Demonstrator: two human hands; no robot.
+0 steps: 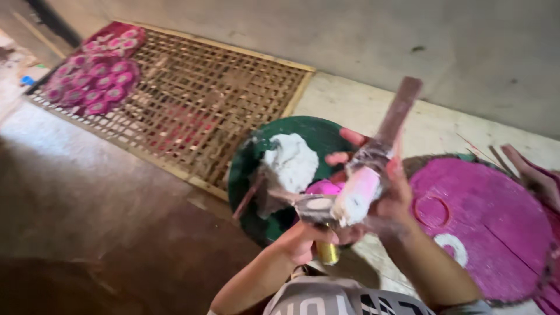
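Observation:
My right hand grips a flat wooden mould whose lower end is caked in white and pink paste. My left hand holds a small brass-handled scraper with its paste-covered blade against that end. Just behind the hands sits a green round tray carrying a lump of white dough and a stick. A pink round piece shows between the hands.
A pink-dusted round board lies at right, with another person's foot at its far edge. A bamboo lattice mat lies at left, holding several pink round pieces in its far corner. Concrete floor surrounds everything.

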